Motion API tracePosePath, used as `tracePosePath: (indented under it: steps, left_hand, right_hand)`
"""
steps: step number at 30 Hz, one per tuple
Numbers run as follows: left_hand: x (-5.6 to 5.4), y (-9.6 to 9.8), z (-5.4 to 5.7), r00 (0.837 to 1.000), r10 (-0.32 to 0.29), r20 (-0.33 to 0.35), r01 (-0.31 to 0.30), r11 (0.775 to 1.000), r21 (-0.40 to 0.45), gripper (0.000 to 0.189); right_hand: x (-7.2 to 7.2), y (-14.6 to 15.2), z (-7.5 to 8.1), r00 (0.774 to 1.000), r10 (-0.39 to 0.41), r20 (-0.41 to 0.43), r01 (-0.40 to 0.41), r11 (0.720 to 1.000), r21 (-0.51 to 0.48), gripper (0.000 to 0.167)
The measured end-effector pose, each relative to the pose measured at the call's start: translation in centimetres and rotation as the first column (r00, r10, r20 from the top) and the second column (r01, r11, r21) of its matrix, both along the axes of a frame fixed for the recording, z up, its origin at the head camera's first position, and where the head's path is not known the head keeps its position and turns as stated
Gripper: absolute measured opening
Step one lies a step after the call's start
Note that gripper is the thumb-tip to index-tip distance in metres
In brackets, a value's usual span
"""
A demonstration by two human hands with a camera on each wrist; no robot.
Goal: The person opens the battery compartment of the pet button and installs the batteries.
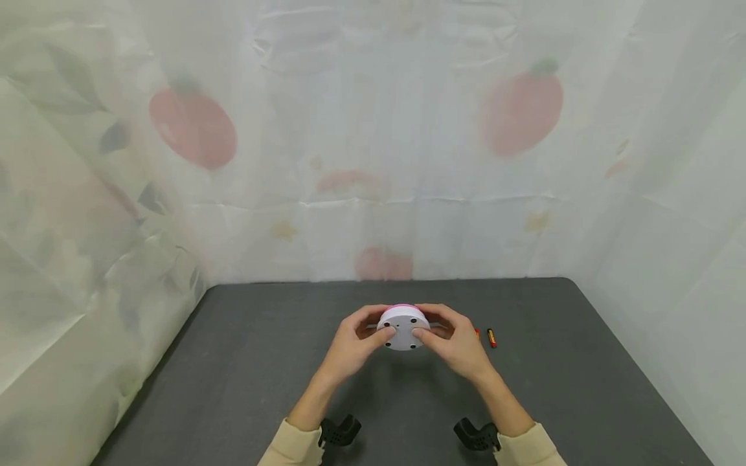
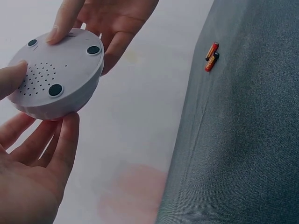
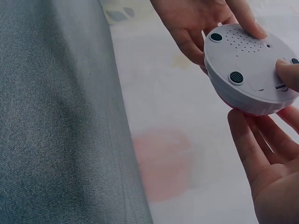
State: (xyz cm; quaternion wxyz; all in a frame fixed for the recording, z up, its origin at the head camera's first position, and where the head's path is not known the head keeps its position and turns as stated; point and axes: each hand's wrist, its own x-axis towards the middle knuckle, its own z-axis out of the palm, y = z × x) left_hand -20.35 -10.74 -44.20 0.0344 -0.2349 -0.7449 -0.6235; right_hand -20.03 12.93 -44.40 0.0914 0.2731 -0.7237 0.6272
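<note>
A round white device (image 1: 403, 338) with a pink top edge is held up above the table, its underside turned toward me. That underside (image 2: 65, 77) carries dark round rubber feet and a patch of small holes. My left hand (image 1: 350, 346) grips one side, thumb on the underside near the holes and fingers beneath. On the other side my right hand (image 1: 460, 346) grips it likewise, its thumb (image 3: 287, 73) beside a small slotted seam. The device's top is mostly hidden.
Two small red and black batteries, one (image 2: 212, 50) and another (image 2: 212, 62), lie close together on the dark grey table (image 1: 245, 362), to the right of my right hand. A pale printed curtain (image 1: 373, 162) hangs behind the table and along both sides.
</note>
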Motion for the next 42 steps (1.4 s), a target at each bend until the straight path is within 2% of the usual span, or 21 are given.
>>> tracePosePath:
  steps: [6,10,15,19,23,27,33,37,42]
  left_hand:
    - [0.2,0.1,0.1,1.0,-0.002,0.004,0.002,1.0,-0.024,0.038]
    - [0.4,0.3,0.1,1.0,0.001,-0.031,-0.003,0.999,-0.052,0.038]
    - [0.5,0.5,0.0,0.994,0.003,-0.111,-0.012,0.996,-0.084,0.044]
    - [0.5,0.6,-0.1,0.978,-0.009,-0.206,-0.02,0.99,-0.139,0.054]
    - [0.6,0.6,-0.2,0.966,-0.029,-0.258,-0.024,0.98,-0.199,0.067]
    - [0.8,0.6,-0.3,0.968,-0.064,-0.244,0.003,0.971,-0.241,0.083]
    - [1.0,0.9,-0.6,0.985,-0.097,-0.142,0.054,0.959,-0.277,0.109]
    - [1.1,1.3,-1.0,0.988,-0.078,-0.13,0.039,0.96,-0.277,0.119]
    - [1.3,1.8,-1.3,0.988,-0.046,-0.147,0.007,0.967,-0.254,0.119]
  right_hand:
    - [0.1,-0.1,0.0,1.0,-0.019,0.019,0.019,1.0,-0.017,0.038]
    - [0.1,0.0,-0.1,0.999,-0.038,0.039,0.039,0.999,-0.029,0.034]
    - [0.0,0.2,-0.2,0.997,-0.057,0.057,0.059,0.998,-0.026,0.03]
    - [-0.1,0.3,-0.1,0.995,-0.062,0.083,0.064,0.998,-0.026,0.029]
    - [-0.1,0.3,-0.2,0.992,-0.055,0.113,0.059,0.998,-0.028,0.029]
    - [-0.1,0.2,-0.3,0.987,-0.058,0.147,0.061,0.998,-0.021,0.027]
    - [-0.1,-0.2,-0.3,0.972,-0.063,0.225,0.069,0.997,-0.021,0.025]
    - [-0.1,-0.6,-0.3,0.957,-0.076,0.28,0.076,0.997,0.01,0.026]
    - [0.1,-0.8,-0.1,0.943,-0.082,0.323,0.075,0.997,0.034,0.029]
